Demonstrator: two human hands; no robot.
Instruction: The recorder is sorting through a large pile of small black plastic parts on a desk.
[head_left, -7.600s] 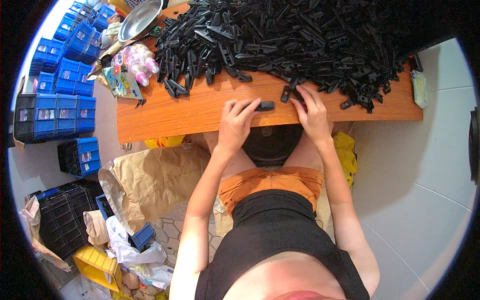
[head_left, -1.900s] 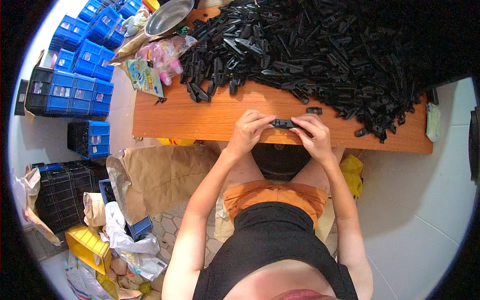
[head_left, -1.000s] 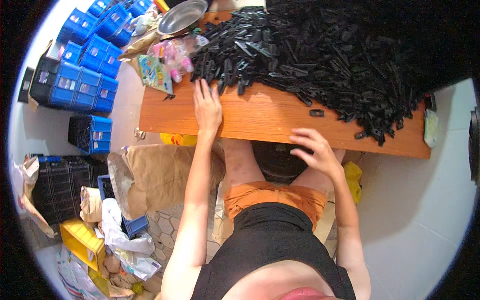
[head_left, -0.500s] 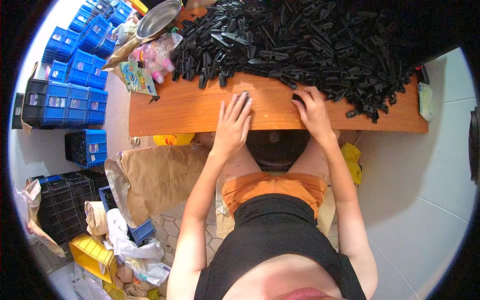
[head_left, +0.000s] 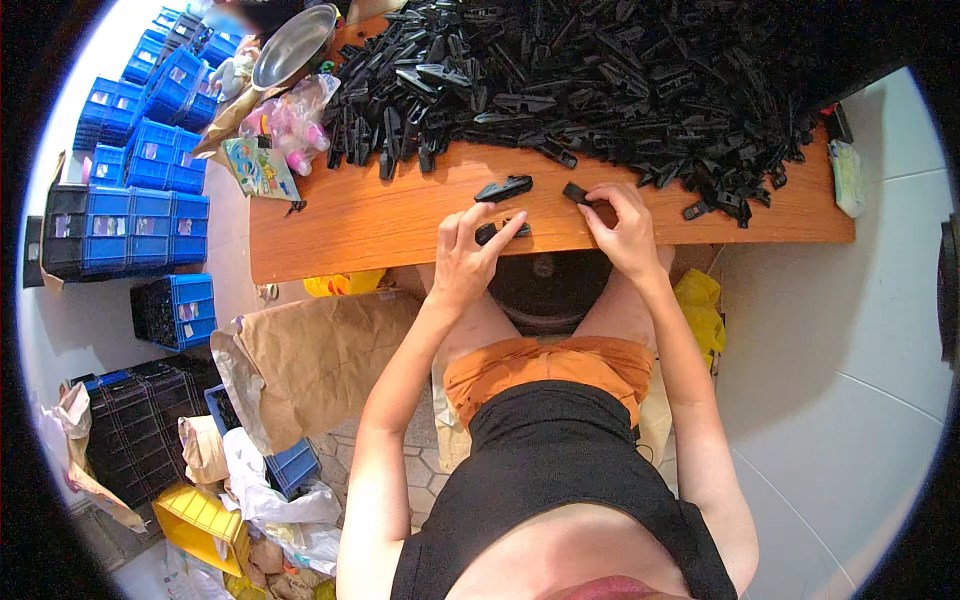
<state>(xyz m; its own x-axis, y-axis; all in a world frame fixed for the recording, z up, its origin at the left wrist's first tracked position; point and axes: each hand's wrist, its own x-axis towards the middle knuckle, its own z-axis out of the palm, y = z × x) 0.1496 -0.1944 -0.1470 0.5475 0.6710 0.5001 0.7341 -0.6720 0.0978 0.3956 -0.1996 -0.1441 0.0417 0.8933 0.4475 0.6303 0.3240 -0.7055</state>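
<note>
My left hand point(head_left: 462, 255) is over the near part of the wooden table point(head_left: 350, 225), its fingers curled and its thumb across a small black plastic part point(head_left: 517, 230). The hand partly hides that part. Just beyond the fingertips, a longer black plastic clip-like piece point(head_left: 503, 188) lies by itself on the wood. To the right, my right hand point(head_left: 625, 232) pinches a small dark rectangular plastic piece point(head_left: 576, 193) between thumb and fingers. Past both hands spreads a big heap of black plastic pieces point(head_left: 560, 85).
A metal bowl point(head_left: 293, 48), pink-capped plastic items in a bag point(head_left: 298, 128) and a printed packet point(head_left: 260, 168) sit at the table's left. Blue crates point(head_left: 165, 160) are stacked further left, above brown paper point(head_left: 315, 365) and a yellow crate point(head_left: 200, 525). A pale packet point(head_left: 846, 178) is at the right edge.
My left hand has drawn nearer and curled from lying flat, uncovering the longer black piece on the wood. The piece in my right hand now shows more, held out toward the left.
</note>
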